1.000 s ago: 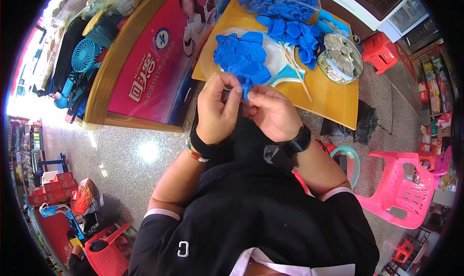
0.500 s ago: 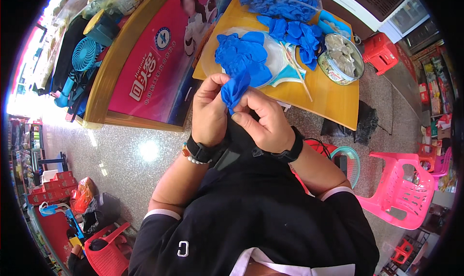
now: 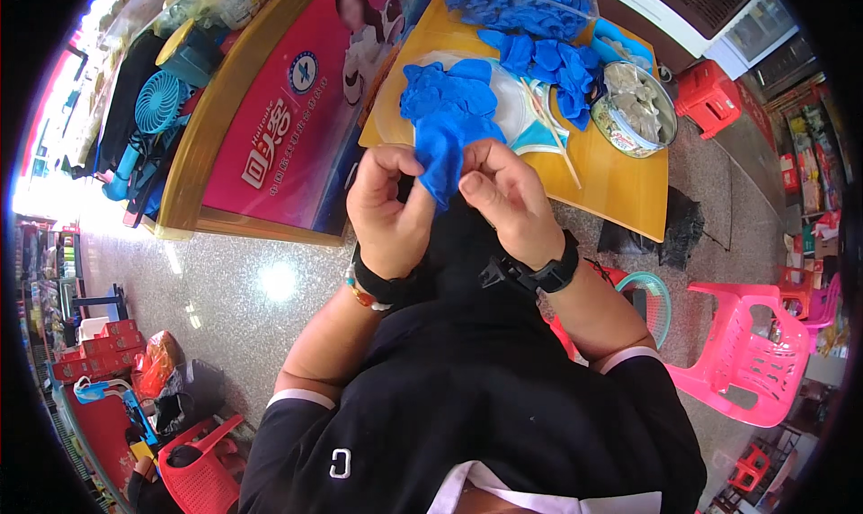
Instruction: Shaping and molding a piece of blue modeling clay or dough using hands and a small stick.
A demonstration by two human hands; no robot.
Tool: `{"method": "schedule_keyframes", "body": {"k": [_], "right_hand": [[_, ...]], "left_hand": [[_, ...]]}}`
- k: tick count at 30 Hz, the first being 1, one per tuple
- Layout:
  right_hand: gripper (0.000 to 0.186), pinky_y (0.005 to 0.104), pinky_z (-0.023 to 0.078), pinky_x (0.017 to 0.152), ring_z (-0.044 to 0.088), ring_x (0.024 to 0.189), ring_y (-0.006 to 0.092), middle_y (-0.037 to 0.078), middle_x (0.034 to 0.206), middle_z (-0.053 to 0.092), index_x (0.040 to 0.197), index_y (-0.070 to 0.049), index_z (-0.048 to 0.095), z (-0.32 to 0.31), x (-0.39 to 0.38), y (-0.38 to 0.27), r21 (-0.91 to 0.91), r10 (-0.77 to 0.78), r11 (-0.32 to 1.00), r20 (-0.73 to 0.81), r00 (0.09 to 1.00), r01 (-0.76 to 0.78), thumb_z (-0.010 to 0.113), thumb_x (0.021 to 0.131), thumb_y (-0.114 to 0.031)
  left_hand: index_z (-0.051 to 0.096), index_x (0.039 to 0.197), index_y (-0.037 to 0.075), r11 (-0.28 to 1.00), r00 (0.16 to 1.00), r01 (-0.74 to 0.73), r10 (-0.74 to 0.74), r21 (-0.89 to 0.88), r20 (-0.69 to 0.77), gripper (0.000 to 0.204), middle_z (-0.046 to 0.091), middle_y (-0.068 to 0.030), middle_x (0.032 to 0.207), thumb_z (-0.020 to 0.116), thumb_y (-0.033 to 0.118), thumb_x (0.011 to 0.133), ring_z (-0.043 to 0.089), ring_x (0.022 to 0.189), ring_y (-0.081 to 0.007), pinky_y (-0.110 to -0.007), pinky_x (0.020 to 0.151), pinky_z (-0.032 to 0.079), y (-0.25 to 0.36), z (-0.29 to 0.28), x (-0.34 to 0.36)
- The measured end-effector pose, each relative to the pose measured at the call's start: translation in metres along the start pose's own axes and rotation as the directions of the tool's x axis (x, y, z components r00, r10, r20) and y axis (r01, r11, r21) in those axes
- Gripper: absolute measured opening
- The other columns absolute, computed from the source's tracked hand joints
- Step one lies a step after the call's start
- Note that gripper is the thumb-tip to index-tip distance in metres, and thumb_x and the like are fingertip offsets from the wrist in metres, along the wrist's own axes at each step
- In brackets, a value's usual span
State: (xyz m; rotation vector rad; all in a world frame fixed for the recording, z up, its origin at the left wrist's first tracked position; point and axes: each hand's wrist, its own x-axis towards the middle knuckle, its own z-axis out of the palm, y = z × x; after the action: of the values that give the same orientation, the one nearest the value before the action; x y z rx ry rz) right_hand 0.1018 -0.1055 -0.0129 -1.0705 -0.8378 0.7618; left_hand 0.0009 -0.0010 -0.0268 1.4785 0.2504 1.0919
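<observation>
A thin blue cloth piece [image 3: 440, 159], shaped like a petal, hangs between my two hands over the table's near edge. My left hand [image 3: 391, 204] pinches its left side with thumb and fingers. On the other side, my right hand [image 3: 512, 199] grips the right edge, its thumb on top. Just beyond lies a heap of blue cloth pieces [image 3: 449, 91] on a round whitish sheet or tray [image 3: 514, 109]. More blue pieces [image 3: 557, 64] are strewn to its right. The held piece overlaps the heap in view.
On the wooden table [image 3: 620, 190] are a clear bin [image 3: 521, 15] of blue pieces, a light-blue container [image 3: 620, 42], a round tin [image 3: 634, 109] and a thin stick [image 3: 564, 150]. A counter [image 3: 180, 172] stands left. Pink chair [image 3: 746, 352] and red stool [image 3: 706, 96] stand right.
My hands have moved apart and the blue piece between them is spread wider. Its top has opened out and its lower tip points down toward me.
</observation>
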Motion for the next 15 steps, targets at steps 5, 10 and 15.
{"method": "schedule_keyframes", "body": {"k": [5, 10, 15], "right_hand": [[0.010, 0.0223, 0.042, 0.058, 0.049, 0.065, 0.0056, 0.000, 0.072, 0.054, 0.085, -0.002, 0.055, 0.000, 0.001, 0.005, -0.216, -0.127, 0.970, -0.042, 0.991, 0.115, 0.063, 0.087, -0.008], [0.007, 0.0243, 0.042, 0.059, 0.049, 0.064, 0.0079, 0.003, 0.073, 0.054, 0.085, -0.002, 0.056, 0.007, -0.001, 0.000, -0.360, -0.288, 0.885, 0.076, 0.955, 0.295, 0.062, 0.086, -0.006], [0.010, 0.0258, 0.044, 0.060, 0.052, 0.065, 0.0086, 0.002, 0.075, 0.057, 0.090, -0.002, 0.057, 0.006, -0.005, 0.002, -0.136, -0.097, 0.987, -0.080, 0.992, 0.085, 0.063, 0.085, -0.008]], "left_hand": [[0.050, 0.089, 0.004, 0.998, 0.998, -0.063, 0.063, 0.017, 0.010, 0.019, 0.056, -0.0032, 0.088, 0.062, -0.007, 0.081, 0.054, 0.082, -0.0094, -0.022, 0.076, 0.044, -0.002, 0.003, -0.001], [0.050, 0.091, 0.005, 0.876, 0.953, 0.299, -0.295, -0.379, 0.072, 0.012, 0.058, -0.0003, 0.089, 0.062, 0.002, 0.087, 0.055, 0.080, -0.0061, -0.020, 0.072, 0.045, 0.000, 0.002, 0.002], [0.051, 0.087, 0.006, 0.946, 0.972, 0.226, -0.204, -0.232, 0.117, 0.012, 0.057, 0.0020, 0.087, 0.063, 0.002, 0.086, 0.053, 0.077, -0.0040, -0.018, 0.069, 0.043, 0.003, 0.001, 0.001]]}}
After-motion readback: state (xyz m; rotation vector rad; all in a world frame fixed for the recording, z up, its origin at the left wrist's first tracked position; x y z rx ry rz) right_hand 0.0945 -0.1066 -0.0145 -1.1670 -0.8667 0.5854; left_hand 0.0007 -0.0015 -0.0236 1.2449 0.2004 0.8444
